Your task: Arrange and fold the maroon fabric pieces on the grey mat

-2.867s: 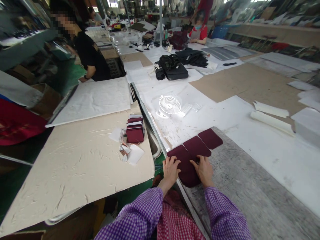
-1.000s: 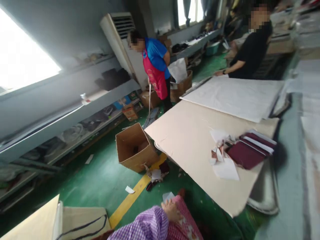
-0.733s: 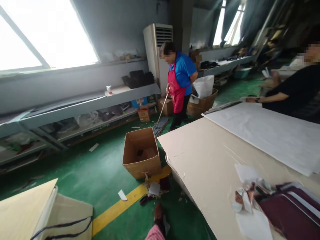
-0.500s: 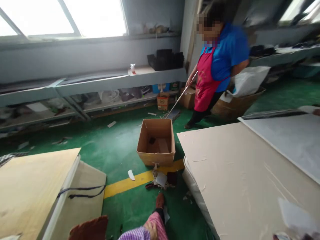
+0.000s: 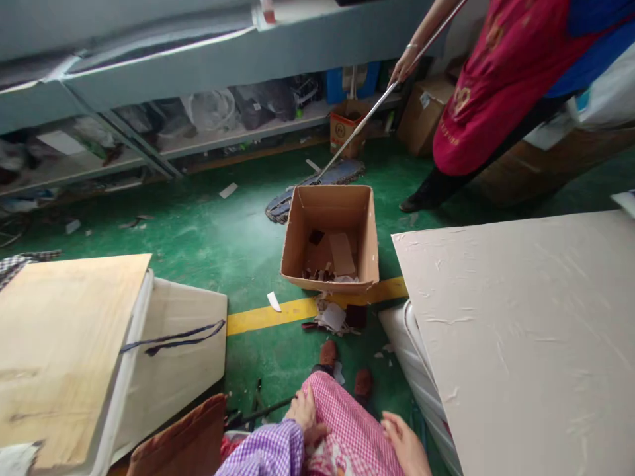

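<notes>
My left hand, below a purple checked sleeve, lies on the pink checked apron over my lap, holding nothing that I can see. My right hand is at the apron's right side, fingers apart and slightly bent, with nothing in it. In front of my brown shoes lies a small heap of scraps. Just beyond it stands an open cardboard box with brown scraps and a cardboard piece inside.
A co-worker in a red apron holds a long-handled dust mop behind the box. A wood-topped bin stands left, a large pale board right. Shelving runs along the wall. Scraps lie on the green floor.
My view has tipped downward and come closer to the box. My right hand and second shoe have come into view. The mop head has moved left behind the box.
</notes>
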`<action>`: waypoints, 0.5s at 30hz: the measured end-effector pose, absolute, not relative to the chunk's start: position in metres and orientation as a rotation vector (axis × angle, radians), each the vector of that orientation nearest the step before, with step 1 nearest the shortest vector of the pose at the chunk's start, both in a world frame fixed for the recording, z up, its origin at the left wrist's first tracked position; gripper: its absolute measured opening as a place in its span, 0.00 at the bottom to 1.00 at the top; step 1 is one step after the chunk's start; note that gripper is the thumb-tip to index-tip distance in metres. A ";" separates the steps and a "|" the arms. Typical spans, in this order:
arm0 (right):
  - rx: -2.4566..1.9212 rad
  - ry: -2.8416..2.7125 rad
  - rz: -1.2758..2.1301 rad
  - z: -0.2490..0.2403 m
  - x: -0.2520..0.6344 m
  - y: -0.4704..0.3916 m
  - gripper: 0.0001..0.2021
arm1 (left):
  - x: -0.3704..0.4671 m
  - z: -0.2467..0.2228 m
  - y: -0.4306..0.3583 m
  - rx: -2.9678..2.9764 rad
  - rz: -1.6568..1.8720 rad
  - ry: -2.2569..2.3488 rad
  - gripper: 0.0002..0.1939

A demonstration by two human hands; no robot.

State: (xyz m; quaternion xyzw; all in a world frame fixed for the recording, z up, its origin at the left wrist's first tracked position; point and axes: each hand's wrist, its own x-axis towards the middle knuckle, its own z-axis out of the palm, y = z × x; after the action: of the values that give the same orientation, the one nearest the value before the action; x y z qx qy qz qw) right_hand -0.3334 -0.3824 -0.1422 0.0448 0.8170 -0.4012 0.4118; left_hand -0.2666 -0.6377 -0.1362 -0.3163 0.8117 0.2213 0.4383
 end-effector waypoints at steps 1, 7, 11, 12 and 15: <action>0.142 2.039 -1.015 -0.166 -0.341 -0.395 0.14 | -0.275 -0.149 -0.637 -0.787 0.561 2.007 0.56; 0.150 2.067 -0.962 -0.297 -0.394 -0.452 0.13 | -0.340 -0.220 -0.623 -0.787 0.582 2.099 0.55; 0.087 2.080 -0.848 -0.380 -0.438 -0.467 0.14 | -0.371 -0.243 -0.623 -0.762 0.594 2.137 0.47; 0.062 2.092 -0.807 -0.402 -0.450 -0.470 0.14 | -0.377 -0.247 -0.625 -0.760 0.592 2.153 0.45; -0.020 2.122 -0.659 -0.466 -0.484 -0.478 0.13 | -0.393 -0.258 -0.630 -0.764 0.624 2.257 0.38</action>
State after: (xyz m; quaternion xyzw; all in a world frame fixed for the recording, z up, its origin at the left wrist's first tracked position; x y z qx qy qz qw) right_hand -0.4844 -0.4779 -0.4657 -0.0079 0.8557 -0.2660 0.4438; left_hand -0.3929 -0.6298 -0.2579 -0.2926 0.8640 0.2391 0.3329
